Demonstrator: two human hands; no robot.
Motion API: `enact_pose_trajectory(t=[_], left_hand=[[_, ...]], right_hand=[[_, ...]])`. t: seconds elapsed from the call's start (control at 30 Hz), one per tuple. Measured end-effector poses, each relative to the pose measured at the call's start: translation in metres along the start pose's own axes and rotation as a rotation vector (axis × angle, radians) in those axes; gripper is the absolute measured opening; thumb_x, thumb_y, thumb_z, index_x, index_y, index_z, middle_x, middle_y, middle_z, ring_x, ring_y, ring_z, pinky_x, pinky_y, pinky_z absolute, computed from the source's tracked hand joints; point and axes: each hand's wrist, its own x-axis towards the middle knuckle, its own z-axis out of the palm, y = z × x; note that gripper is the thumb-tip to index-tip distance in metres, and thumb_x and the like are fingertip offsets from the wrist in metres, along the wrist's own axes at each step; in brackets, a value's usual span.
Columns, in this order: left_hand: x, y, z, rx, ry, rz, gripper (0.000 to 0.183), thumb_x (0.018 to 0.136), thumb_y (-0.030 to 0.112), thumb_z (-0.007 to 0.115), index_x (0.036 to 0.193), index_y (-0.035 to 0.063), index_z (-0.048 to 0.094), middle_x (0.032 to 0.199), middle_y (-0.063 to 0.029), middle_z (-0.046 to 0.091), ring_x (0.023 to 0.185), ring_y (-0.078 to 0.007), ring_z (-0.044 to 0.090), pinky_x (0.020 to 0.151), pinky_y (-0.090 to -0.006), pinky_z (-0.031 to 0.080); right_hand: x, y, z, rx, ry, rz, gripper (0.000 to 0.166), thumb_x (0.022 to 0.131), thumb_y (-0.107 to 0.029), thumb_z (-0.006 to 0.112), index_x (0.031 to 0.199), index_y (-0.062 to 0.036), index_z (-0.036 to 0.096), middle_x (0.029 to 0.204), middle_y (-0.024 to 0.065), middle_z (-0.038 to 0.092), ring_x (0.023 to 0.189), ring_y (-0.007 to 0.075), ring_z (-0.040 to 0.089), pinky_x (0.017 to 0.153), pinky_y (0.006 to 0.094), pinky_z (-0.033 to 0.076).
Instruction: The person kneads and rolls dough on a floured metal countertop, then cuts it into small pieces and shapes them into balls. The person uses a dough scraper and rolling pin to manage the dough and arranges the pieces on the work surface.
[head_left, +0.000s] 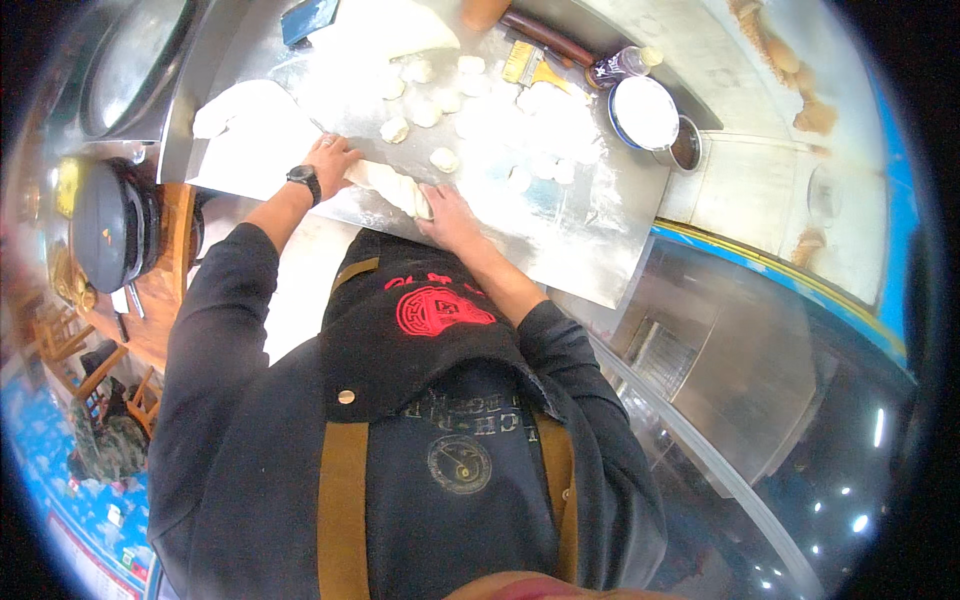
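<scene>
A thick roll of pale dough (388, 187) lies at the near edge of a floured metal worktop (630, 255). My left hand (330, 161), with a dark watch at the wrist, touches the roll's left end. At its right end rests my right hand (448, 215), fingers on the dough. Beyond the roll sit several small dough pieces, one dough ball (444, 160) nearest to it. A larger dough mass, partly washed out by glare, lies beyond them.
At the far right stand a white-topped round container (643, 112), a metal pot (684, 146) and a dark bottle (619, 67). A bristle brush (523, 63) and a dark rolling pin (547, 37) lie nearby. A blue object (308, 21) is at the far left. Raised metal edging borders the left side.
</scene>
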Motion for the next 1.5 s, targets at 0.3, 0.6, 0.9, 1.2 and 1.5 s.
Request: enact_pose_trajectory(t=[0.3,0.6,0.9,1.2,1.5], left_hand=[[0.02,0.129,0.003,-0.255,0.137,0.213,0.029,0.085,0.013,0.068,0.114,0.0082,0.068,0.115,-0.0213,0.066,0.109,-0.0397,0.064,0.092,-0.0485,0.052],[0.021,0.125,0.04,-0.058,0.127,0.085,0.064,0.087,0.024,0.07,0.147,0.0241,0.05,0.146,-0.0128,0.052,0.142,-0.0316,0.043,0.12,-0.0585,0.024],[0.006,-0.01,0.103,-0.131,0.479,0.069,0.037,0.081,0.004,0.06,0.116,0.0135,0.067,0.111,-0.018,0.063,0.111,-0.0379,0.059,0.096,-0.0494,0.047],[0.028,0.191,0.016,-0.165,0.165,0.359,0.082,0.072,0.01,0.073,0.148,0.0123,0.045,0.141,-0.024,0.053,0.133,-0.0414,0.05,0.112,-0.0502,0.039],[0.081,0.308,0.014,-0.598,-0.075,0.432,0.05,0.084,0.028,0.075,0.128,0.0104,0.061,0.113,-0.0219,0.07,0.105,-0.0417,0.066,0.091,-0.0499,0.053]], right_hand=[[-0.086,0.13,-0.074,1.028,-0.025,0.729,0.033,0.101,-0.017,0.054,0.127,-0.0025,0.068,0.104,0.0051,0.071,0.088,0.0123,0.065,0.071,0.0268,0.053],[-0.155,0.165,-0.062,0.678,0.224,0.685,0.041,0.097,-0.023,0.065,0.133,-0.0044,0.061,0.115,0.0125,0.065,0.095,0.0209,0.067,0.079,0.0342,0.058],[-0.167,0.184,-0.048,0.735,0.219,0.709,0.04,0.089,-0.006,0.074,0.125,0.0027,0.062,0.081,0.0089,0.069,0.064,0.0145,0.066,0.061,0.0271,0.055],[-0.142,0.147,-0.039,1.1,0.317,0.685,0.028,0.093,-0.009,0.07,0.117,0.0041,0.063,0.092,0.009,0.069,0.068,0.0129,0.066,0.059,0.028,0.058],[-0.146,0.09,-0.101,0.967,0.306,0.696,0.033,0.1,-0.03,0.065,0.113,0.0004,0.065,0.087,0.0067,0.068,0.065,0.0127,0.064,0.059,0.027,0.055]])
